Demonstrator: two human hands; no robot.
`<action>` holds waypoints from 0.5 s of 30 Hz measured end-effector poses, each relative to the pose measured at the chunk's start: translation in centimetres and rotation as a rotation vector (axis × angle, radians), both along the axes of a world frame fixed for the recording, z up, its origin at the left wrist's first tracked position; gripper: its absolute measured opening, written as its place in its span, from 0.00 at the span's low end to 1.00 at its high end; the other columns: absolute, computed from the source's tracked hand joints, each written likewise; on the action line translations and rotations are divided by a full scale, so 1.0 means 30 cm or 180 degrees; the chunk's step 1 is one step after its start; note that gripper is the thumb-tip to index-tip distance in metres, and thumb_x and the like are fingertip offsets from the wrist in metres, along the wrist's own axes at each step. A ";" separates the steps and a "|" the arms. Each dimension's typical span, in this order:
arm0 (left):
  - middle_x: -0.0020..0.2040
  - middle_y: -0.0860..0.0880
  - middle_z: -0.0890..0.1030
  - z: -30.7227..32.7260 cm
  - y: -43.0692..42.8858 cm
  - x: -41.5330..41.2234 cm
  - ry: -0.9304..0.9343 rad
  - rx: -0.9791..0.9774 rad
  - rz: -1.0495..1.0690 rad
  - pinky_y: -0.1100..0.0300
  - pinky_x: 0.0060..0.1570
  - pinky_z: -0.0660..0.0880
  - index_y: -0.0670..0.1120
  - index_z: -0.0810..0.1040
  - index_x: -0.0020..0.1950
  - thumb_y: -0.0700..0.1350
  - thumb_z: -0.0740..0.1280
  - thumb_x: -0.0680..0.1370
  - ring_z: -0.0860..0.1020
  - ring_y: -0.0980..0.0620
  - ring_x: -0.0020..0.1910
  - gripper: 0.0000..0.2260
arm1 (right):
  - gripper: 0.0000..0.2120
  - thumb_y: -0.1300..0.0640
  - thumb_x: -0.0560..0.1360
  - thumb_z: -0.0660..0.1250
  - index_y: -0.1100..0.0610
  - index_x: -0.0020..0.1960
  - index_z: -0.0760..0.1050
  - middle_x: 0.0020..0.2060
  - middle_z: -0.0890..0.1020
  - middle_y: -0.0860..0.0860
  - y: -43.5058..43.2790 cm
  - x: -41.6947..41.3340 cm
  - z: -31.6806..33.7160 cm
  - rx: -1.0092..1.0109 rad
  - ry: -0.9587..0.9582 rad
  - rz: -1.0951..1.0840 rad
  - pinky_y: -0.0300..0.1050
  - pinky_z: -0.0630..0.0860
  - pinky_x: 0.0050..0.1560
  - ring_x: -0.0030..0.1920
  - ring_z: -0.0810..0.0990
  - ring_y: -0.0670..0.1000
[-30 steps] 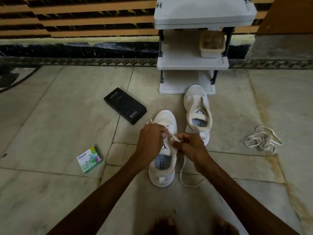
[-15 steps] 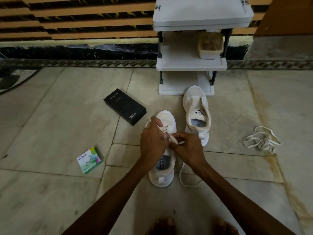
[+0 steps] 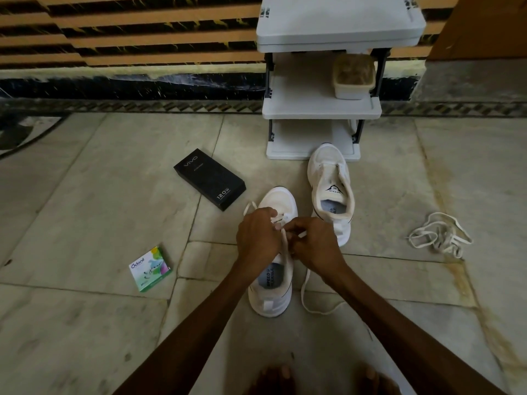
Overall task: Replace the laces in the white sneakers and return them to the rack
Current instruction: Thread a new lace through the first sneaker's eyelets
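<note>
A white sneaker (image 3: 271,297) stands on the floor in front of me, toe pointing away. Both hands work over its tongue. My left hand (image 3: 258,238) pinches the white lace (image 3: 306,295) at the left eyelets; a lace end sticks out above it. My right hand (image 3: 313,243) pinches the same lace at the right eyelets, and its loose end loops on the floor to the right of the shoe. The second white sneaker (image 3: 332,189) stands unlaced just beyond, by the white rack (image 3: 322,109). A bundle of loose laces (image 3: 440,235) lies at the right.
A black phone box (image 3: 209,179) lies left of the shoes, and a small green Odonil box (image 3: 151,269) sits nearer at the left. A tub (image 3: 353,76) stands on the rack's middle shelf. My toes (image 3: 276,377) show at the bottom edge. A striped wall runs behind.
Both hands have moved slightly up the sneaker toward its toe, still working the lace at the eyelets. The sneakers have stayed in place.
</note>
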State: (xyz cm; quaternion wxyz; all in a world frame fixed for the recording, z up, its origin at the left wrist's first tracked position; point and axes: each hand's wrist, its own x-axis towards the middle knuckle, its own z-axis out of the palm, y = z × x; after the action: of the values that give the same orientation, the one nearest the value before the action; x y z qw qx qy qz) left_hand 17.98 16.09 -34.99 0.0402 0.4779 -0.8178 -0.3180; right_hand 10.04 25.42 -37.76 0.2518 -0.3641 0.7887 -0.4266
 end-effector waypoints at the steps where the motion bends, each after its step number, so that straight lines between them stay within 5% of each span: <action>1: 0.66 0.45 0.76 0.007 -0.003 -0.003 -0.0013 0.0147 0.0059 0.53 0.63 0.73 0.45 0.74 0.69 0.47 0.65 0.80 0.75 0.46 0.64 0.18 | 0.09 0.67 0.71 0.67 0.57 0.45 0.84 0.38 0.84 0.50 -0.003 0.009 -0.007 -0.0025 0.0099 -0.0118 0.54 0.82 0.41 0.36 0.82 0.50; 5: 0.66 0.44 0.75 0.021 0.000 0.000 -0.0011 0.0633 0.0121 0.50 0.64 0.73 0.43 0.72 0.69 0.46 0.62 0.81 0.75 0.44 0.63 0.17 | 0.10 0.65 0.70 0.73 0.50 0.40 0.82 0.35 0.83 0.46 0.000 0.015 -0.034 -0.0008 -0.0415 -0.0668 0.54 0.83 0.39 0.35 0.83 0.47; 15: 0.71 0.42 0.69 0.042 0.006 0.001 0.0325 0.1472 0.0400 0.49 0.65 0.72 0.45 0.62 0.76 0.40 0.64 0.80 0.71 0.42 0.67 0.25 | 0.14 0.68 0.68 0.73 0.49 0.33 0.81 0.30 0.82 0.45 -0.005 0.005 -0.016 -0.0193 -0.0254 -0.0726 0.44 0.82 0.35 0.30 0.81 0.43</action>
State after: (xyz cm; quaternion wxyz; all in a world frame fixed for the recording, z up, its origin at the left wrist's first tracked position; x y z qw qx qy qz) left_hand 18.03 16.28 -33.74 -0.0092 0.5077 -0.6888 -0.5174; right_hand 10.21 25.27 -38.26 0.2217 -0.2622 0.8011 -0.4902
